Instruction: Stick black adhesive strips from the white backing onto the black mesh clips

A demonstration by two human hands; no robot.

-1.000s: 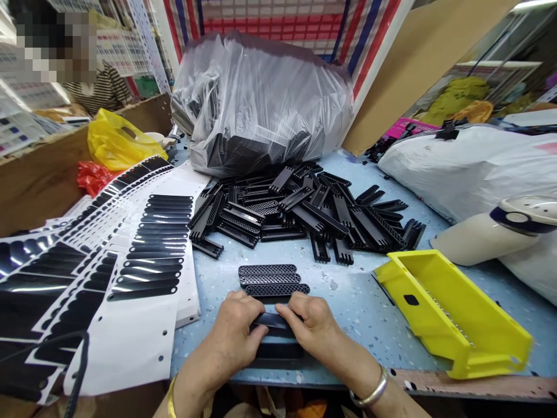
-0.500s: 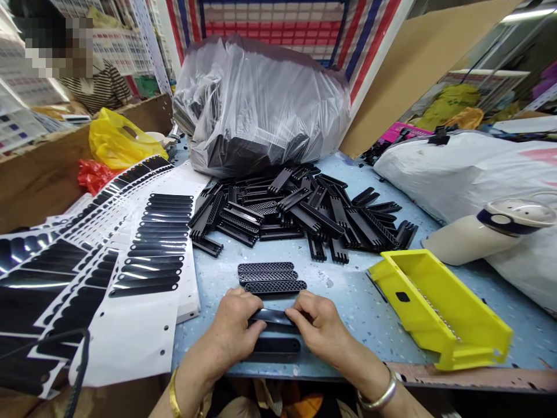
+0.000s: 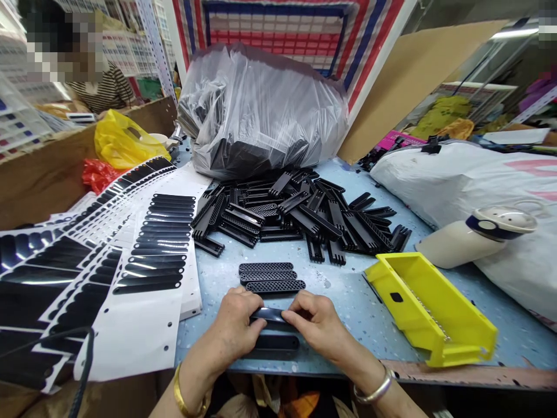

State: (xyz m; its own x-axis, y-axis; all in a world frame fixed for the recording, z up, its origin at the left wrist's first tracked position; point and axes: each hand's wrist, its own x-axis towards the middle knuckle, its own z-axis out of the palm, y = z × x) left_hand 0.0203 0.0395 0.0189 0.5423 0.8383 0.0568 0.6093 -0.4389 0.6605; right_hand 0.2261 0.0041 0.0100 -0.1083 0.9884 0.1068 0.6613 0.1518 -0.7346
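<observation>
Near the table's front edge my left hand (image 3: 235,325) and my right hand (image 3: 315,322) pinch the two ends of a glossy black strip (image 3: 270,315). Under it lies another black piece (image 3: 276,342) on the table. Just beyond my fingers three perforated black strips (image 3: 270,277) lie side by side. Further back is a loose heap of black comb-like plastic parts (image 3: 300,215). To the left lie white backing sheets with rows of black stickers (image 3: 159,244).
A yellow plastic tray (image 3: 429,307) sits at the right. A white device (image 3: 474,235) rests against a white sack (image 3: 470,174). A clear bag of black parts (image 3: 261,110) stands at the back. A person in a striped shirt (image 3: 102,87) is at far left.
The view has drifted slightly. My right fingers have slid leftward along the glossy strip; both hands stay on it.
</observation>
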